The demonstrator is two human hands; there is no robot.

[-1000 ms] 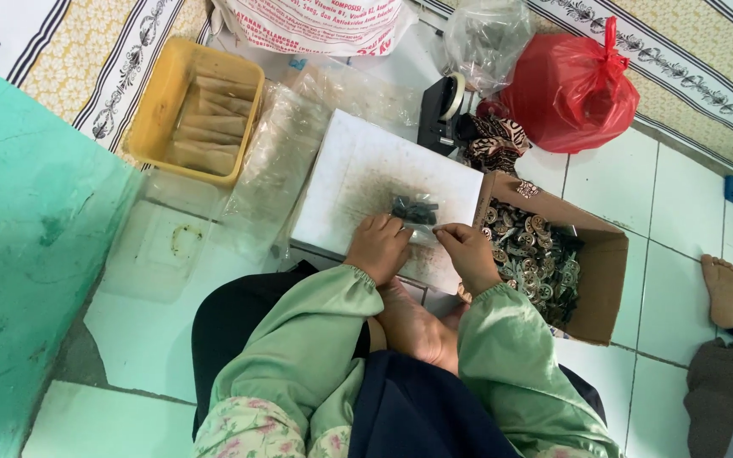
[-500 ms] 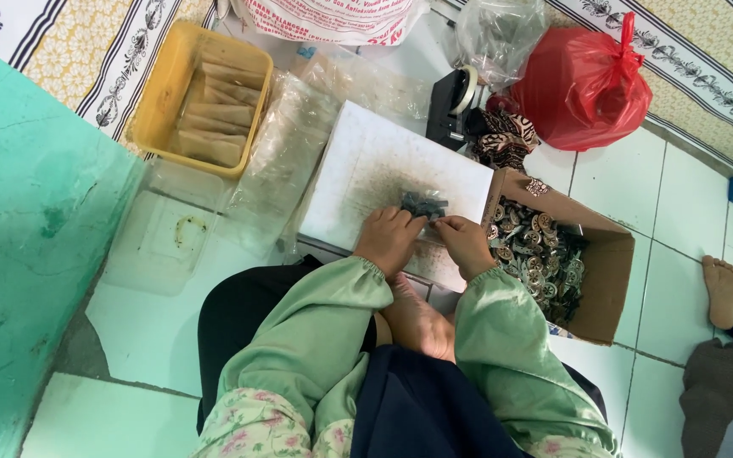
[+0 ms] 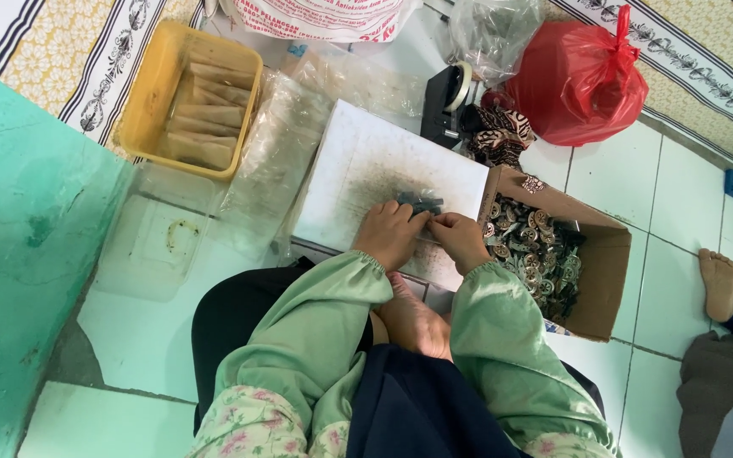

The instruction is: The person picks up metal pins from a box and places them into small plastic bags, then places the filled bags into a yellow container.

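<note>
With my left hand (image 3: 390, 233) and right hand (image 3: 460, 240) both pinched on the little stack of dark pieces (image 3: 420, 203) at the near right edge of the white board (image 3: 358, 170), I'd judge it best to square them flat before lifting.

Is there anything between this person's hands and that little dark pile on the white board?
Nothing visible. Both the left hand and the right hand rest on the white board, with their fingertips right at the small dark pieces. The open cardboard box sits off to the right, clear of them.
</note>
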